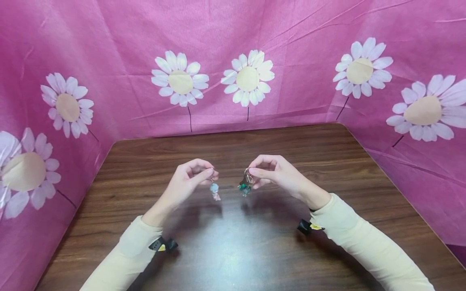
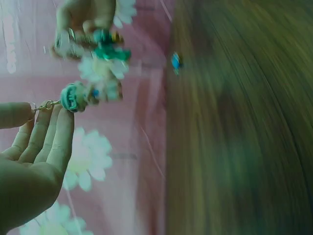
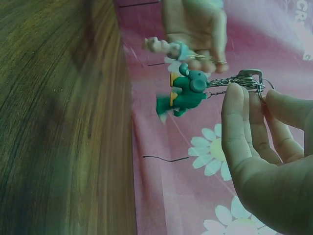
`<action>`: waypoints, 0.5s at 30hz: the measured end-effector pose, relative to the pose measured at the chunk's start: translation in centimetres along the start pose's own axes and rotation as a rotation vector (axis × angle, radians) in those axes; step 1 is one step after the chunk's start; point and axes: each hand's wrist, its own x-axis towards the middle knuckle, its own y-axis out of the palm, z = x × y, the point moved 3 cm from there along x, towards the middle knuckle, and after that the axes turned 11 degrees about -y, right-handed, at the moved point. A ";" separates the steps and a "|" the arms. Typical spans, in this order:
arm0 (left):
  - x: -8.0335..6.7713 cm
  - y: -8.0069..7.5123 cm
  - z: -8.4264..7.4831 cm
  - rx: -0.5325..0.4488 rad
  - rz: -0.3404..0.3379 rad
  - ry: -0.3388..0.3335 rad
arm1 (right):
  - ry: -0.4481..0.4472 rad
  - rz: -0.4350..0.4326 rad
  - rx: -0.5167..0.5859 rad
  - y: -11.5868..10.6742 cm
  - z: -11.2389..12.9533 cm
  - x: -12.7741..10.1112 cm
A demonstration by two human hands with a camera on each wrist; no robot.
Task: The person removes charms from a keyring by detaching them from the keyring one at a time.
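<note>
Both hands are raised above the dark wooden table point(image 1: 233, 242), close together. My left hand point(image 1: 193, 176) pinches the small chain of a pale blue and pink figure charm point(image 1: 215, 190), which hangs below the fingertips. In the left wrist view that charm point(image 2: 90, 95) dangles from the chain by my fingers point(image 2: 44, 132). My right hand point(image 1: 271, 171) pinches a metal key ring with a green figure charm point(image 1: 244, 188) hanging under it. The right wrist view shows the green charm point(image 3: 185, 93) on its ring point(image 3: 247, 81) held by my fingertips point(image 3: 234, 112).
Pink cloth printed with white daisies point(image 1: 247, 79) walls the table at the back and on both sides. Black wrist straps point(image 1: 307, 227) sit at the cuffs of the cream sleeves.
</note>
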 end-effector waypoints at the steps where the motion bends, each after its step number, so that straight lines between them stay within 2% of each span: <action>1: 0.1 -0.6 0.3 -0.006 -0.012 -0.019 | 0.002 0.000 0.000 0.0 0.0 0.0; 8: 0.6 -5.2 3.3 -0.053 -0.085 -0.131 | 0.019 -0.012 0.032 -0.1 -0.2 -0.1; 15: 1.2 -10.0 6.5 -0.186 -0.129 -0.290 | 0.032 -0.017 0.067 -0.2 -0.3 0.0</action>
